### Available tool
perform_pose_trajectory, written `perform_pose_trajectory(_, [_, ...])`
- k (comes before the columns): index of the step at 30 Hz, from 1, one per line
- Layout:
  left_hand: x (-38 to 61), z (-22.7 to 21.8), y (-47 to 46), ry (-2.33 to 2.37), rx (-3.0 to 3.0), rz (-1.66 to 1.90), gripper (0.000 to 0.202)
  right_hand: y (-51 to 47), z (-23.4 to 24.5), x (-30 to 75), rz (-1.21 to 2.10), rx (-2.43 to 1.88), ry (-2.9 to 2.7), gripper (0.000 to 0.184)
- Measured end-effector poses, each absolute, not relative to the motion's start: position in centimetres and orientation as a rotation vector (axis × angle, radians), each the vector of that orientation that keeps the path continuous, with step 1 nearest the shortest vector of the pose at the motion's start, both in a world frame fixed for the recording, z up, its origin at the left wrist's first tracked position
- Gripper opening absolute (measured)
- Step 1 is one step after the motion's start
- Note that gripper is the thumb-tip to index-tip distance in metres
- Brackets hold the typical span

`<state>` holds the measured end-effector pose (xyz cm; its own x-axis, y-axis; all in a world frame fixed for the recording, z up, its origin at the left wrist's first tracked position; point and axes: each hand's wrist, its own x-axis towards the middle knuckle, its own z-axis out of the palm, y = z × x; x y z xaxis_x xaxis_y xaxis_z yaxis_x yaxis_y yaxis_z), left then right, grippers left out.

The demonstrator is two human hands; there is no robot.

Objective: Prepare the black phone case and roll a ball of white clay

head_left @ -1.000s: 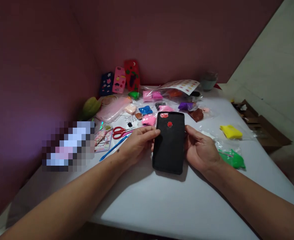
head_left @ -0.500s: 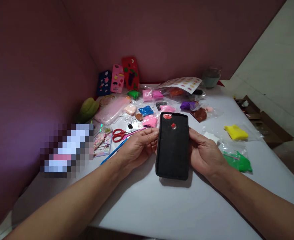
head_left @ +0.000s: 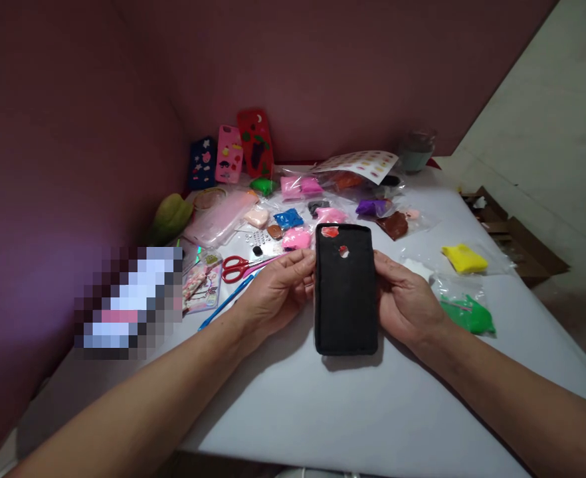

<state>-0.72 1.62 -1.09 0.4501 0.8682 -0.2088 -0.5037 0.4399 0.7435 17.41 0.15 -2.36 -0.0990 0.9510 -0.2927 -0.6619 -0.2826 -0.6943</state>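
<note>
A black phone case [head_left: 345, 299] is held up between my two hands over the white table [head_left: 273, 411]. Two cut-outs near its top show patches of red. My left hand [head_left: 280, 285] pinches the case's left edge, thumb in front and fingers curled behind. On the opposite edge, my right hand [head_left: 407, 295] grips it, its fingertips hidden by the case. Red-handled scissors [head_left: 236, 267] and a blue stick tool [head_left: 226, 302] lie beyond my left forearm. A bag of green clay [head_left: 467, 312] rests just past my right wrist.
Three decorated phone cases, blue [head_left: 203, 162], pink [head_left: 230, 153] and red [head_left: 256, 146], lean at the back wall. Several clay packets, including a blue one [head_left: 289, 218] and a yellow one [head_left: 464, 258], lie around. A clear pink case [head_left: 218, 219], a green fruit [head_left: 171, 216] and a glass jar [head_left: 417, 149] stand behind.
The black case has tilted slightly, its lower end swinging a little to the right. Both hands keep their hold. The whole view has shifted slightly.
</note>
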Motion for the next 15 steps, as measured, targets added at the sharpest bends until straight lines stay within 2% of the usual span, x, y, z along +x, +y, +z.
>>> perform_pose_trajectory(4, [-0.71,-1.07,1.48,0.647,0.654,0.943,0.022,0.01,-2.42,17.46,1.686,-0.839,-0.525,0.018])
perform_pose_trajectory(15, [-0.60,-1.04,1.77,0.661,0.606,0.943,0.021,-0.10,-2.04,17.53,1.695,-0.853,-0.547,0.013])
